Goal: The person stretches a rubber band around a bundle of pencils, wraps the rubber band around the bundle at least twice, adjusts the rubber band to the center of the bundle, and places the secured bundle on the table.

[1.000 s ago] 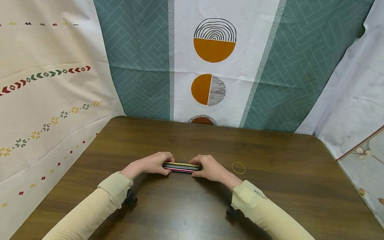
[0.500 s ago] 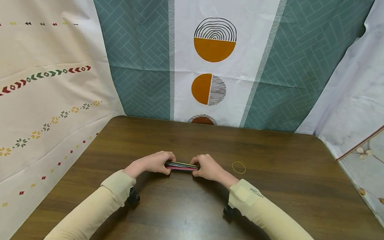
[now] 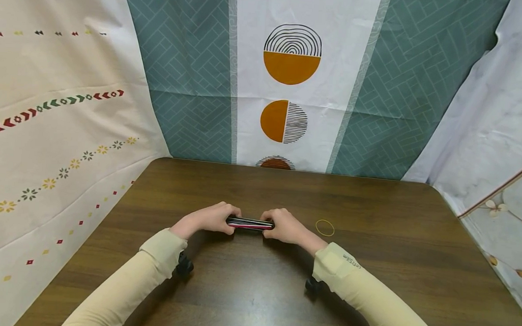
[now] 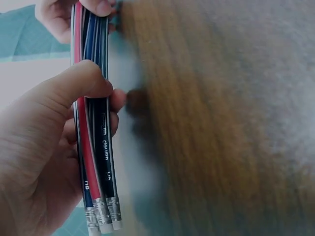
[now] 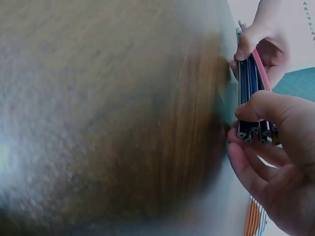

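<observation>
Near the middle of the table (image 3: pixel 254 286), rather closer to its far edge than its near one, a bundle of pencils (image 3: pixel 250 224) spans the gap between two hands. Its long axis runs side to side, roughly parallel to the far edge, and a hand has hold of each end. The left hand (image 3: pixel 216 218) pinches the eraser end, thumb laid across the near face and fingers curled behind; the right hand (image 3: pixel 284 227) pinches the other end in the same way, thumb opposite fingers. White erasers (image 4: pixel 117 224) in silvery ferrules (image 4: pixel 101 206) poke out past the left grip, standing unevenly, and a pink pencil (image 4: pixel 87 147) bows among the dark, striped ones. Beyond the right thumb the plain ends stop at uneven lengths too. Blur in both wrist views makes it hard to say whether the bundle touches the table or is held a little above it.

What matters most in the layout is the thin yellow band (image 3: pixel 323 220): it lies flat on the table just beyond the right wrist, toward the right edge, nearly in line with the bundle's long axis. The right hand is clearly the nearer one; the left has the whole bundle between itself and the band.
</observation>
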A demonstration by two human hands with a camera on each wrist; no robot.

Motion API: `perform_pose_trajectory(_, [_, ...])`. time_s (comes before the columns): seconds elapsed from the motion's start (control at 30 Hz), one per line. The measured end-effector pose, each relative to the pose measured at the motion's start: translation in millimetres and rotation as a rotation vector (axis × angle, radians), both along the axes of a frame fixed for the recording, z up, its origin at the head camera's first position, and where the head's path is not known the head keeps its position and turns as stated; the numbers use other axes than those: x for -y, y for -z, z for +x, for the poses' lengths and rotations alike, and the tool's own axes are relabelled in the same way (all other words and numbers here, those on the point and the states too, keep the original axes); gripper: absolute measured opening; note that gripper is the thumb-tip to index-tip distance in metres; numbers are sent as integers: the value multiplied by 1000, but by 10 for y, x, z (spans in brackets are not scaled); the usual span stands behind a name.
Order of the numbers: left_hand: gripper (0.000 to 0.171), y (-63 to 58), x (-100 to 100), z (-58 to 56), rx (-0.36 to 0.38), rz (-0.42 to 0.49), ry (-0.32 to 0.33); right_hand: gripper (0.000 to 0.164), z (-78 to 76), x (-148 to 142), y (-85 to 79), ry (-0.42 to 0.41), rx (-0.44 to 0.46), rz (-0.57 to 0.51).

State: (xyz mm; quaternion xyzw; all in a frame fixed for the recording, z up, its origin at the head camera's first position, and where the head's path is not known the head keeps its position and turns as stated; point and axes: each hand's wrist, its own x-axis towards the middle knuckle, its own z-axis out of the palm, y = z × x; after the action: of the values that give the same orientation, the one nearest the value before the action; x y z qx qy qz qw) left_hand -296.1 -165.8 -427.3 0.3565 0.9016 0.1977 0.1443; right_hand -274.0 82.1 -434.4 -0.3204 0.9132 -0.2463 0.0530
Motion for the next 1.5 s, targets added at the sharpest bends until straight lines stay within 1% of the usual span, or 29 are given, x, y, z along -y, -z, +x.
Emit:
perform_pose_trajectory(0.17, [14,-21,-17,-9,26,15,13,12,-25,-27,22,-32,25,-15])
perform_pose_trajectory(0.27, [13,-16,-27,-11,36,8,22,14,-29,-39,33,-56,36,-12])
perform_pose_trajectory(0.4, [20,-7,-48,-19,27,-14,31,18,-30,-51,33,-75,40,-6])
perform_pose_trajectory(0.5, [25,1,-63,-22,9,-34,27,16,-22,-52,23,-81,73,-10])
perform_pose_trajectory(0.6, [24,2,-81,-18,14,-57,0,13,-14,-51,20,-83,119,-16])
perform_pose_trajectory(0.67, [25,-10,-97,-6,27,-72,-21,13,-11,-53,19,-81,141,-20])
perform_pose_trajectory(0.77, [27,-30,-129,12,43,-95,-42,15,-13,-60,17,-84,137,-26])
perform_pose_trajectory(0.9, [27,-34,-163,16,92,-98,-51,16,-24,-78,6,-96,124,-40])
perform_pose_trajectory(1.0, [25,-27,-181,-4,129,-88,-51,18,-33,-100,-1,-108,119,-43])
perform_pose_trajectory(1.17, [24,-22,-201,-49,46,-97,-20,29,-38,-131,10,-129,108,-26])
perform_pose_trajectory(1.23, [25,-20,-207,-62,21,-101,-13,30,-36,-137,17,-134,107,-25])
perform_pose_trajectory(1.4, [28,-18,-227,-69,39,-98,-25,26,-28,-140,17,-136,106,-32])
perform_pose_trajectory(1.5, [30,-27,-245,-58,20,-119,-31,26,-28,-142,20,-131,116,-31])
